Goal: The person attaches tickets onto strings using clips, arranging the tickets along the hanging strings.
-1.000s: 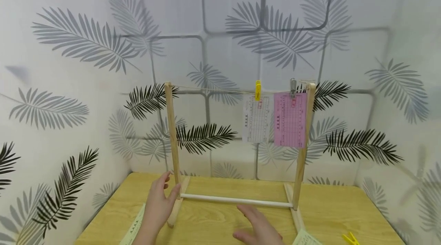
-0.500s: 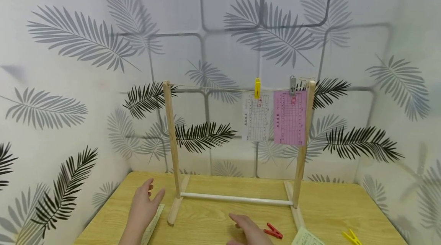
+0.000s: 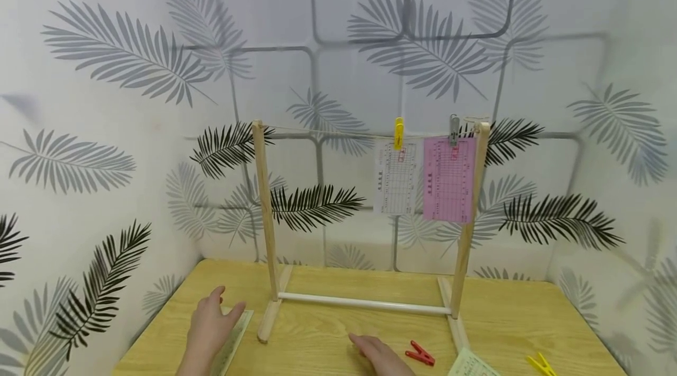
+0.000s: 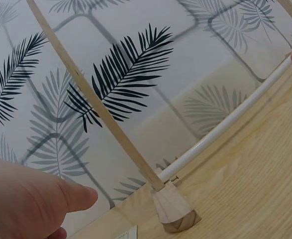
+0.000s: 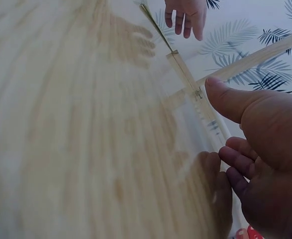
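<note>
My left hand (image 3: pixel 206 330) hovers over the left of the table, fingers loosely bent and holding nothing. Just beside and below it lies a pale green printed slip (image 3: pixel 235 342), partly hidden by the hand. The right hand (image 3: pixel 382 358) is low at the front, thumb apart from its fingers, with nothing in it. To its right lies a red clothespin (image 3: pixel 420 354). On the rack's string, a yellow clothespin (image 3: pixel 399 133) holds a white form (image 3: pixel 398 182), and a grey clothespin (image 3: pixel 453 130) holds a pink form (image 3: pixel 449 182).
The wooden rack has a left post (image 3: pixel 266 211), a right post (image 3: pixel 469 235) and a white crossbar (image 3: pixel 365 304). Near its right foot lies another pale green slip (image 3: pixel 471 364). A second yellow clothespin (image 3: pixel 541 364) is farther right. Patterned walls enclose the table (image 3: pixel 328 329).
My left hand has moved left and down, away from the rack's left post to the green slip. The right hand has drawn back slightly left and down, uncovering the red clothespin.
</note>
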`<state>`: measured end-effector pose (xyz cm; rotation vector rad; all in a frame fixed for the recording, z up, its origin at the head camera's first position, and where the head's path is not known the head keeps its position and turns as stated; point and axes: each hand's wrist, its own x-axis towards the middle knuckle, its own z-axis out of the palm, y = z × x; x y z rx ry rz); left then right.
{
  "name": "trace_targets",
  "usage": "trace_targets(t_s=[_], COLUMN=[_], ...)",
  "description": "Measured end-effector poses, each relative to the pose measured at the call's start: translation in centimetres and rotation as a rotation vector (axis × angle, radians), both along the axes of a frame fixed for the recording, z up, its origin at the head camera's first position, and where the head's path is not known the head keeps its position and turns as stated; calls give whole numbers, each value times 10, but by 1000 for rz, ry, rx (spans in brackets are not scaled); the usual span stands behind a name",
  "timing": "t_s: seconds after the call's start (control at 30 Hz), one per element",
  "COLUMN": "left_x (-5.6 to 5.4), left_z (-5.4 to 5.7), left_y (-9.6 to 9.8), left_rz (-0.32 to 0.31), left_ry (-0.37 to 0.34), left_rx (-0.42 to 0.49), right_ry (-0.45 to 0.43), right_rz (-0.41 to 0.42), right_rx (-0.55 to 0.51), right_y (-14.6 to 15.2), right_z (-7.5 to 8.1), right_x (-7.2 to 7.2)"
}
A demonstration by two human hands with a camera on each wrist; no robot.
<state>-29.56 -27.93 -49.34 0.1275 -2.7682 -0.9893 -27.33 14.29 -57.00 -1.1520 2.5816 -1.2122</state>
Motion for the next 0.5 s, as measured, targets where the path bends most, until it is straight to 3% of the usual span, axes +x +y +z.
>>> trace_targets(t_s=[0.27, 0.5], left_x=[5, 10], left_z=[-9, -10], left_y=[-15, -19], left_rz=[53, 63], left_ry=[-54, -92], left_rx=[-91, -110], right_ry=[10, 42], right_rz=[-22, -32], right_rx=[6, 22], right_y=[1, 0], right_z=[-11, -13], right_x=[-2, -1])
